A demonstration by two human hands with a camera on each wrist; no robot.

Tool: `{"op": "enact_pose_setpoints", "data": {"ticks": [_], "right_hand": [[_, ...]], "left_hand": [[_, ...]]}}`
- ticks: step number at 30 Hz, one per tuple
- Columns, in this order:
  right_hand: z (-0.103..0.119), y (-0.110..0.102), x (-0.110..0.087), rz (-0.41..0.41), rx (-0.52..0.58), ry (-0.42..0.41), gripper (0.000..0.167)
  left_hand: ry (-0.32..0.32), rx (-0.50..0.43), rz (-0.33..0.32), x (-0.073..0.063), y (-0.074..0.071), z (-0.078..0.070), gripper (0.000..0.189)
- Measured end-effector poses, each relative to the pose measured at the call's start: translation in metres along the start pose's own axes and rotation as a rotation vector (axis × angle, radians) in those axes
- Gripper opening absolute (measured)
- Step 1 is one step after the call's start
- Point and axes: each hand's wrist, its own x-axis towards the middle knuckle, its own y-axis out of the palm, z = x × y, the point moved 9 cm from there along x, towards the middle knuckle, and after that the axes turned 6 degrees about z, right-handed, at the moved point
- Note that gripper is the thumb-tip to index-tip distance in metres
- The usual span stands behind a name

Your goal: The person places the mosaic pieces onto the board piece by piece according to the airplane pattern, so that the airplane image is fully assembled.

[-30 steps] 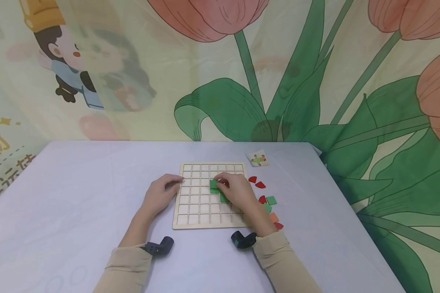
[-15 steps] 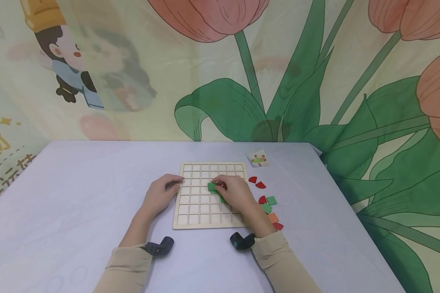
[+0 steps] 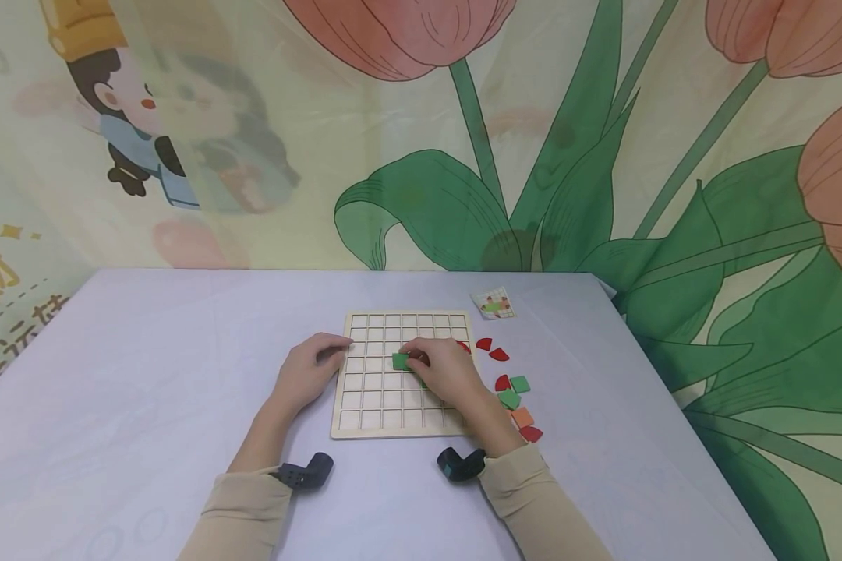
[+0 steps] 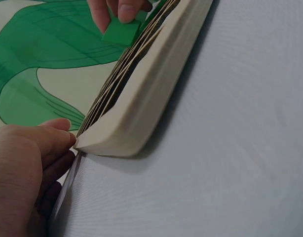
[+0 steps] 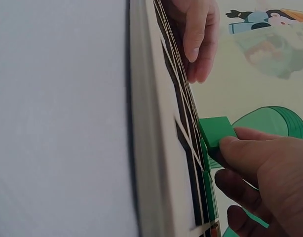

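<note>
A wooden grid board [image 3: 403, 432] lies on the white table. My right hand [image 3: 449, 370] pinches a green square tile [image 3: 399, 361] between thumb and fingers, over the middle of the grid. In the right wrist view the tile [image 5: 215, 129] is tilted, its lower edge right at the grid. Other green tiles [image 5: 209, 192] sit in the grid beneath that hand, mostly hidden by it. A red piece [image 3: 465, 346] shows on the board behind the knuckles. My left hand [image 3: 309, 370] rests at the board's left edge, fingertips touching the rim [image 4: 107, 136].
Right of the board lie several red quarter-round pieces [image 3: 499, 354], green tiles [image 3: 519, 384] and an orange tile [image 3: 523, 418]. A small pattern card [image 3: 494, 304] is beyond the board's far right corner. A printed backdrop hangs behind the table.
My right hand has shifted a little left and nearer to me with the green tile, uncovering the red piece on the board. The left hand stays at the board's edge.
</note>
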Motion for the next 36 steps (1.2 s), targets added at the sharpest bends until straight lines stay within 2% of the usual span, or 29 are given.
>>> {"op": "enact_pose_setpoints", "data": {"ticks": [8, 36], "right_hand": [[0.0053, 0.0024, 0.0007, 0.006, -0.034, -0.046, 0.022], [0.0048, 0.0069, 0.0009, 0.017, -0.054, -0.033, 0.03]], "left_hand": [[0.002, 0.0, 0.002, 0.0002, 0.0001, 0.0005, 0.03], [-0.005, 0.008, 0.005, -0.0002, -0.0003, -0.0008, 0.03]]}}
